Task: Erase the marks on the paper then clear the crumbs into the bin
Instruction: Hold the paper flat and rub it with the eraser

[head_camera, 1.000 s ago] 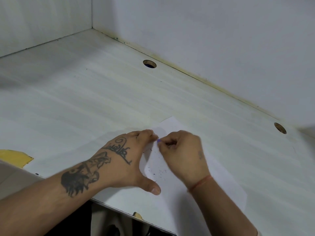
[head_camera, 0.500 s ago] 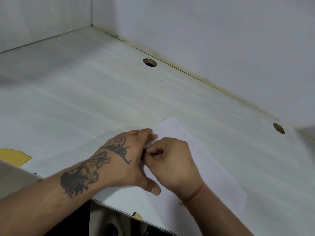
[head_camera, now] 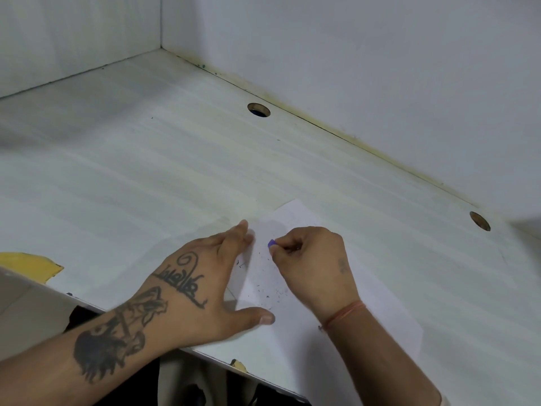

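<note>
A pale whitewashed wooden bench (head_camera: 146, 171) fills the frame. A white paper sheet (head_camera: 380, 303) lies lower centre-right. The tattooed left hand (head_camera: 205, 288) presses flat on its left edge, grip spread wide. The right hand (head_camera: 313, 265) pinches a small purple eraser (head_camera: 271, 243) against the sheet. Dark crumbs (head_camera: 269, 291) lie scattered between the hands.

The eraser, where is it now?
Head view, lower centre: the purple eraser is pinched in the right hand, on the paper, right of the left hand.
</note>
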